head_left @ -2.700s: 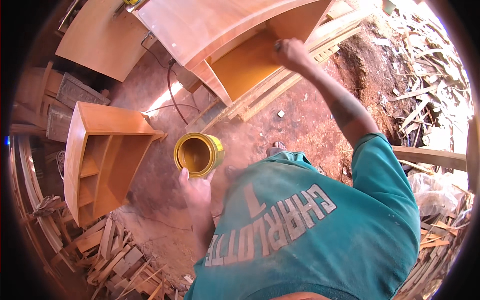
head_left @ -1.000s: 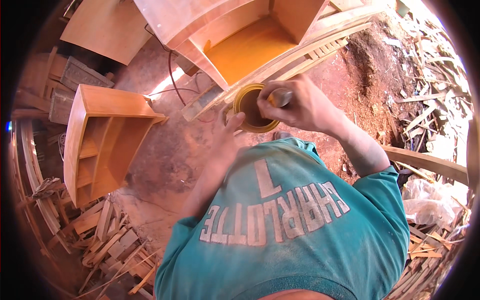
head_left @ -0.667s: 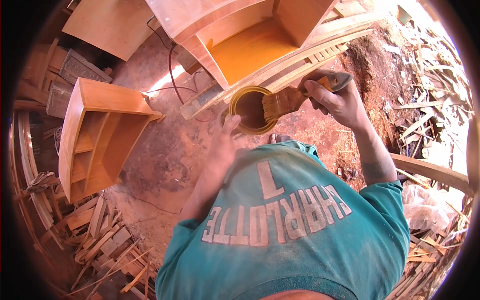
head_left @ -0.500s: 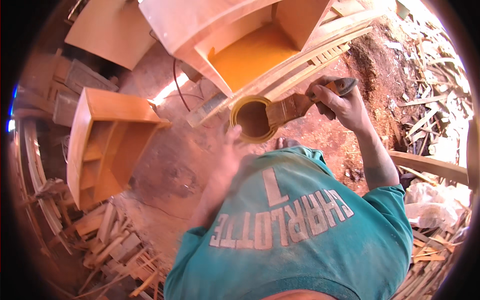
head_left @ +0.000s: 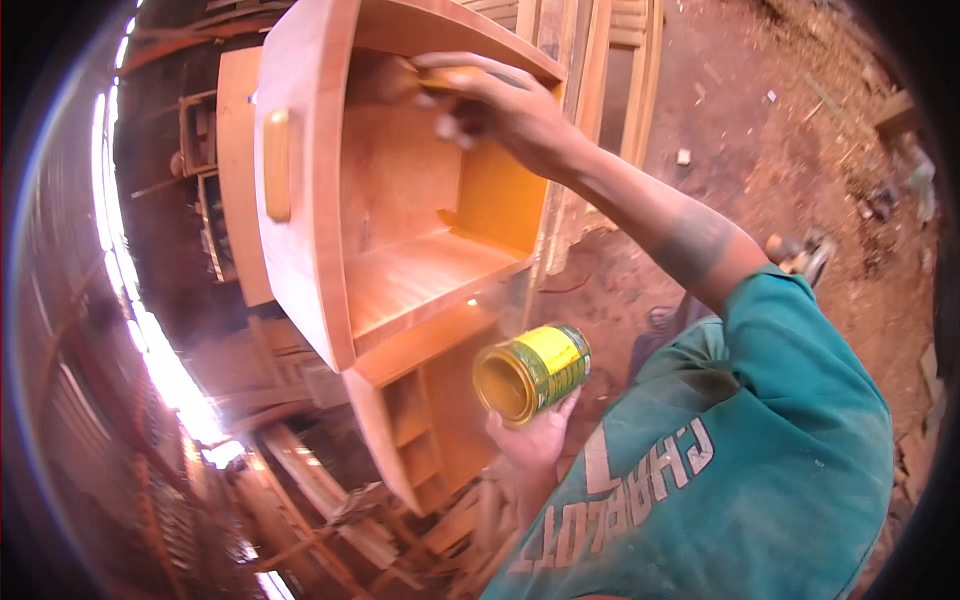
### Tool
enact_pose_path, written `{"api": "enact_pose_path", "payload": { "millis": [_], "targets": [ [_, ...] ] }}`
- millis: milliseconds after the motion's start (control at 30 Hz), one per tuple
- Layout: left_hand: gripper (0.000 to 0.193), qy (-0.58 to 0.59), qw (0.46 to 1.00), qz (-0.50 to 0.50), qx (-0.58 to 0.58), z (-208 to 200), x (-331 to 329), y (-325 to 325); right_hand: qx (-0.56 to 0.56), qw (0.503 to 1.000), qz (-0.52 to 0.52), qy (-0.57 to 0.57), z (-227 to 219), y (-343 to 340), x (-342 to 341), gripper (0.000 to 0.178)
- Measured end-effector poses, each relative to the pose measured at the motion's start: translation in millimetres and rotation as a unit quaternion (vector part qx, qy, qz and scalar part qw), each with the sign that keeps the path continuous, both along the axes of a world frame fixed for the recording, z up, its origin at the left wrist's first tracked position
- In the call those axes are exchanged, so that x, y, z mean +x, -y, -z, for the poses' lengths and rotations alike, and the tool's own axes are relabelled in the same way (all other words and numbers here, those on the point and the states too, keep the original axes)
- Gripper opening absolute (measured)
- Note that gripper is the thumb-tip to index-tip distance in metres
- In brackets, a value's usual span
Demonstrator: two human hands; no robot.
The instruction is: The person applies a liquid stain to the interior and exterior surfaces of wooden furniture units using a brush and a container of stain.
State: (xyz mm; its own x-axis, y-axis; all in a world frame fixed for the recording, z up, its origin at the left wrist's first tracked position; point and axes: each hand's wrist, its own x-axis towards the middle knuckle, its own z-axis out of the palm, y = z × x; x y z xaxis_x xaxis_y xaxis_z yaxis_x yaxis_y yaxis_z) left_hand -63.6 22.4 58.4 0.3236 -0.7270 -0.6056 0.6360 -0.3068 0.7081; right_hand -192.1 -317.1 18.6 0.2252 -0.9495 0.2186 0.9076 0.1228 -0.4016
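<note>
My left hand (head_left: pixel 532 442) grips a yellow and green tin can (head_left: pixel 532 372) from below, tipped on its side with its open mouth facing left. My right hand (head_left: pixel 505 108) reaches up into an open wooden cabinet box (head_left: pixel 420 270) and is closed on a paintbrush (head_left: pixel 440 77) pressed against the box's upper inner wall. The box has a curved front panel with a wooden handle (head_left: pixel 277 165), and its inside looks orange and glossy. My teal shirt (head_left: pixel 740 480) fills the lower right.
A second open shelf unit (head_left: pixel 425 440) lies below the box, next to the can. Wooden slats (head_left: pixel 610 70) lean behind the box. Scrap wood (head_left: pixel 330 510) piles up at the lower left. Red dirt floor (head_left: pixel 780 130) spreads to the right, with a foot (head_left: pixel 800 255) on it.
The view has swung round. My right hand lifted the brush off the can and moved it up into the cabinet box. My left hand still holds the can, now tipped sideways.
</note>
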Motion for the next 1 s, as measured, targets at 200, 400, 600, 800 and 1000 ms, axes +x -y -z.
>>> {"api": "enact_pose_path", "payload": {
  "millis": [200,400,600,800,1000],
  "targets": [
    [0.089,0.054,0.997,-0.045,0.035,-5,23,-18,0.041,0.987,0.113,0.107,-16,42,74,0.025],
    [0.097,0.102,0.994,-0.036,0.026,-7,41,-19,-0.109,0.993,-0.011,-0.035,20,-43,131,0.037],
    [0.098,0.086,0.995,-0.043,-0.001,-6,48,-19,-0.188,0.978,-0.028,-0.092,9,-39,100,0.038],
    [0.089,-0.035,0.994,-0.038,-0.095,-1,54,-34,-0.291,0.926,0.096,-0.222,36,-32,105,0.032],
    [0.097,0.031,0.997,-0.059,-0.03,-5,49,-32,-0.282,0.945,-0.028,-0.164,-9,-16,99,0.034]
  ]
}}
